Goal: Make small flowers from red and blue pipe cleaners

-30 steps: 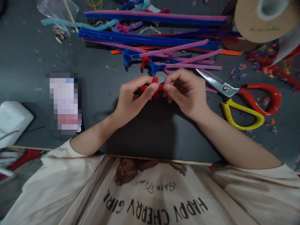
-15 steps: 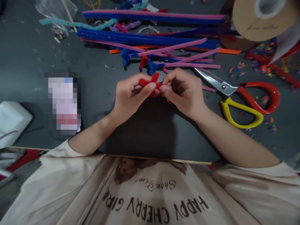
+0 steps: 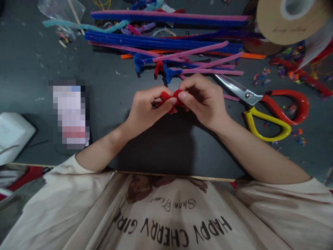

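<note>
A short red pipe cleaner (image 3: 165,96), bent into loops, is pinched between both hands above the table. My left hand (image 3: 148,104) is closed on its left part, thumb on top. The thumb and index finger of my right hand (image 3: 203,100) grip its right end, and the fingertips of the two hands almost meet. Parts of the red piece are hidden behind the fingers. Just beyond the hands lie pink pipe cleaners (image 3: 213,72) with curled blue ends (image 3: 171,73), and a small red curl (image 3: 158,67) beside them.
Scissors (image 3: 248,95) with red and yellow handles lie right of my right hand. Blue pipe cleaners (image 3: 161,40) stretch across the back. A ribbon spool (image 3: 273,26) stands at back right. A phone (image 3: 70,114) with a blurred screen and a white object (image 3: 15,135) are at left.
My left hand has shifted slightly right, closer to my right hand. The red loops, spread apart before, are now squeezed together and more covered by the fingers.
</note>
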{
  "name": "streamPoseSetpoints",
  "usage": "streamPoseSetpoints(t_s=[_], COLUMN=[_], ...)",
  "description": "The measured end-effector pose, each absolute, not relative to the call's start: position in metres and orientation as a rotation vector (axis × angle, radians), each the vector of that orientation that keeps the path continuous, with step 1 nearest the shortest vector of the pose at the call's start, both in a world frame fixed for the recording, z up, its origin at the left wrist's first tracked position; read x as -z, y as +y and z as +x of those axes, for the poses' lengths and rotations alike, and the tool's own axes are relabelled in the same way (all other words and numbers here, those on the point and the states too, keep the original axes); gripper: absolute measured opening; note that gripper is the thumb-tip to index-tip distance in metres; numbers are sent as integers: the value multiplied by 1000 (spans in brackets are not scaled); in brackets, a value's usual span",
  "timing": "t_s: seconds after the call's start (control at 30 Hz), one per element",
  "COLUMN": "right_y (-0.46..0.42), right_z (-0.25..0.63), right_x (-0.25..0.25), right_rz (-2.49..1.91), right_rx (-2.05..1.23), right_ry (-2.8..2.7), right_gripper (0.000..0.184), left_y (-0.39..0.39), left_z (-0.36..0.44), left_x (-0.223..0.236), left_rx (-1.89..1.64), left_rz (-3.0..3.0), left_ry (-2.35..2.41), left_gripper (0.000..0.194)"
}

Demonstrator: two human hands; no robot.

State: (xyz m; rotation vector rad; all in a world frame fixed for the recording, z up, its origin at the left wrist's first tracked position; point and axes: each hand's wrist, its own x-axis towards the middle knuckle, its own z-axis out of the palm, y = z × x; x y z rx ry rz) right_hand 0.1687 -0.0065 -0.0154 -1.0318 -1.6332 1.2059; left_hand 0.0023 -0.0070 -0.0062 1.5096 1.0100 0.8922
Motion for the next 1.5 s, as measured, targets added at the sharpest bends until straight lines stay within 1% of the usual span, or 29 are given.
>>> streamPoseSetpoints(t_s=[0.13,0.27,0.37,0.53,0.7,0.97,1.1,1.23,1.33,1.5], right_y=[-6,-7,-8,-9,-8,-9,-8,-7,-7,-6], right_z=[169,169,169,167,166,168,167,167,168,169], right_x=[15,14,13,13,15,15,15,15,14,12], right_rz=[-1035,-958,-961,-1050,-1102,-1109,-1076,-1058,-1034,-1030], right_rx=[-1184,-1185,-1223,-1136,-1085,-1051,-1100,-1141,-1211,-1256], right_ry=[-1679,-1761,-1653,-1613,-1596,-1631,-1592,-1540,-1567,-1604], right_gripper=[23,22,18,23,25,21,19,20,20,23], left_y=[-7,-4,-4,-7,-5,-3,-3,-4,-4,-3], left_z=[2,1,1,1,0,0,-1,0,1,3], left_x=[10,12,10,7,6,4,3,6,8,5], left_rx=[-974,-1050,-1015,-865,-918,-957,-946,-1012,-1067,-1012], left_rz=[1515,1556,1603,1620,1592,1540,1500,1420,1341,1333], left_ry=[1086,1151,1126,1060,1114,1068,1050,1058,1106,1167], left_gripper=[21,21,20,22,23,26,25,21,24,20])
